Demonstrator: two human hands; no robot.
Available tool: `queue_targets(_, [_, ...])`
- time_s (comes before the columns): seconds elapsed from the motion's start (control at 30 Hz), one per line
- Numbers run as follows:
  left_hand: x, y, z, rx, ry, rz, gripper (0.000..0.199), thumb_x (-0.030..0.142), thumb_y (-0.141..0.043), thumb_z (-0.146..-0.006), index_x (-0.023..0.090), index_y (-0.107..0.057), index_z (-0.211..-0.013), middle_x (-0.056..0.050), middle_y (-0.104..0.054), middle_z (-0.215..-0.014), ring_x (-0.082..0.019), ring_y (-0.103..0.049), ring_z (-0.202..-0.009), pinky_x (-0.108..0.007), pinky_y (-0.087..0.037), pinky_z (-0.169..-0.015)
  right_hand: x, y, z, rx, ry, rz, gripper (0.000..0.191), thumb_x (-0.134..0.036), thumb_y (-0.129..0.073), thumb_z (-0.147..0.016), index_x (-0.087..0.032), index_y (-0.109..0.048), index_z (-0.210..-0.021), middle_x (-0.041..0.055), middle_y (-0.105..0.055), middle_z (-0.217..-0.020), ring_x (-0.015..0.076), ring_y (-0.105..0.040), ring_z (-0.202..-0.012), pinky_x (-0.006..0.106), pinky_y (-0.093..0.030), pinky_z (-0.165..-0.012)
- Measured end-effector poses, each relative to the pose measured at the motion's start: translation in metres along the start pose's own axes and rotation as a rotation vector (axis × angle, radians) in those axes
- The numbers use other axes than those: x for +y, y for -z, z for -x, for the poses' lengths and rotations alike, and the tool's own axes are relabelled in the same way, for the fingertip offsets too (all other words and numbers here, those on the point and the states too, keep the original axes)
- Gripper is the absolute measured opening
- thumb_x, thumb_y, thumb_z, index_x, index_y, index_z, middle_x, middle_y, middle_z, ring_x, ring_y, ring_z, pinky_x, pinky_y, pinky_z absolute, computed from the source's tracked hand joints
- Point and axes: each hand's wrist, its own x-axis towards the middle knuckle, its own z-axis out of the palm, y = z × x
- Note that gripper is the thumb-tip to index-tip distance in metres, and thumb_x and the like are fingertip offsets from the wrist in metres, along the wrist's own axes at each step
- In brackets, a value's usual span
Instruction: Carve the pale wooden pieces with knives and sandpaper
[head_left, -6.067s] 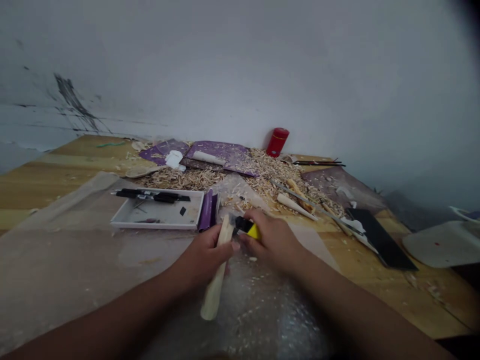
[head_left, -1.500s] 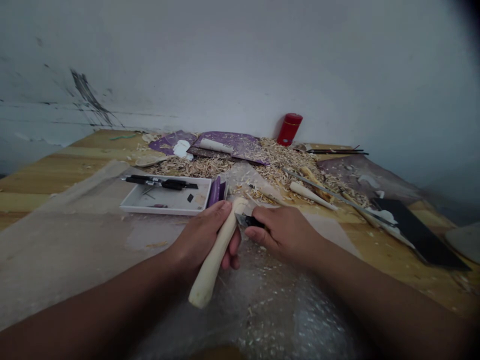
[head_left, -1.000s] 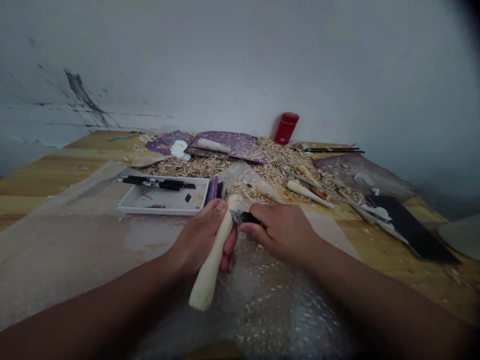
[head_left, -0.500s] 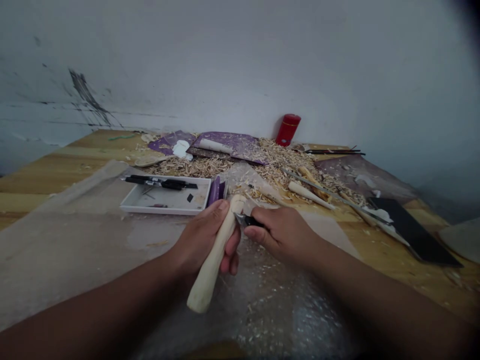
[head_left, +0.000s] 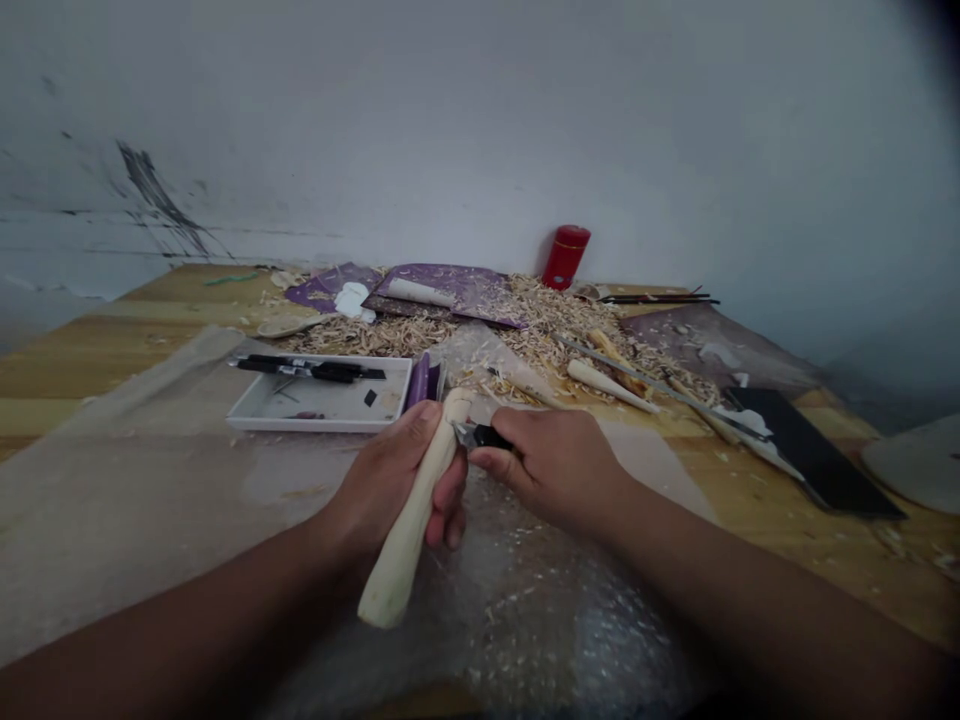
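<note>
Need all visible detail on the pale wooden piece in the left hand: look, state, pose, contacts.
The pale, bare wooden piece is an elongated, rounded stick, thicker toward its near end, with a cut line around its far tip. It slants, near end down and to the left, far end up and away, held above the clear plastic sheet. The left hand wraps its upper half; the metal blade in the right hand meets its right side near the tip.
</note>
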Motion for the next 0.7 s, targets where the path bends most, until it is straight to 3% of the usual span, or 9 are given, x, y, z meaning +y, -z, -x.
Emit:
queue_targets(0.13, [0.002,-0.005,0.005,0.014,-0.054,-0.003,0.039,0.042,-0.028,-0.085,0.016,-0.041,-0.059,0.005,-0.043,-0.04,-0.008,-0.039,-0.025,-0.027,-0.043,-0.034,0.011,0.006,-0.002,0.11,-0.117,-0.015,0.049,-0.056,-0.019,-0.084,-0.019,-0.049,-0.076,0.0009,-0.055,-0.062,0.0132,-0.049,-0.057,0.024,-0.02,-0.049])
queue_targets(0.2, [0.001,-0.005,0.005,0.024,-0.074,-0.031,0.038,0.04,-0.03,-0.085,0.016,-0.042,-0.058,0.005,-0.044,-0.041,-0.008,-0.04,-0.026,-0.027,-0.044,-0.035,0.013,0.008,-0.002,0.141,-0.101,-0.054,0.048,-0.055,-0.02,-0.084,-0.018,-0.049,-0.075,0.0005,-0.054,-0.062,0.0123,-0.048,-0.056,0.023,-0.021,-0.049])
queue_targets(0.4, [-0.002,0.001,0.0,0.023,-0.058,-0.047,0.044,0.042,-0.03,-0.085,0.014,-0.045,-0.054,0.004,-0.043,-0.037,-0.008,-0.041,-0.026,-0.026,-0.044,-0.036,0.001,0.002,0.002,-0.025,0.079,-0.118,0.05,-0.056,-0.019,-0.084,-0.018,-0.05,-0.076,0.0013,-0.056,-0.066,0.013,-0.05,-0.059,0.023,-0.024,-0.051])
queue_targets(0.53, [-0.002,0.0,0.0,0.012,-0.008,0.014,0.042,0.045,-0.03,-0.084,0.015,-0.046,-0.059,0.004,-0.044,-0.037,-0.009,-0.04,-0.025,-0.025,-0.042,-0.033,-0.003,-0.001,0.003,-0.058,0.094,-0.145,0.052,-0.055,-0.015,-0.085,-0.018,-0.051,-0.08,0.0016,-0.057,-0.067,0.0129,-0.05,-0.059,0.023,-0.025,-0.051])
queue_targets(0.7, [-0.001,0.002,-0.001,-0.048,0.046,0.026,0.053,0.046,-0.025,-0.084,0.014,-0.044,-0.047,0.002,-0.04,-0.032,-0.008,-0.041,-0.025,-0.022,-0.04,-0.032,-0.004,-0.002,0.001,-0.045,0.067,-0.106,0.053,-0.057,-0.016,-0.084,-0.018,-0.051,-0.079,0.0018,-0.057,-0.067,0.0134,-0.05,-0.059,0.024,-0.023,-0.051])
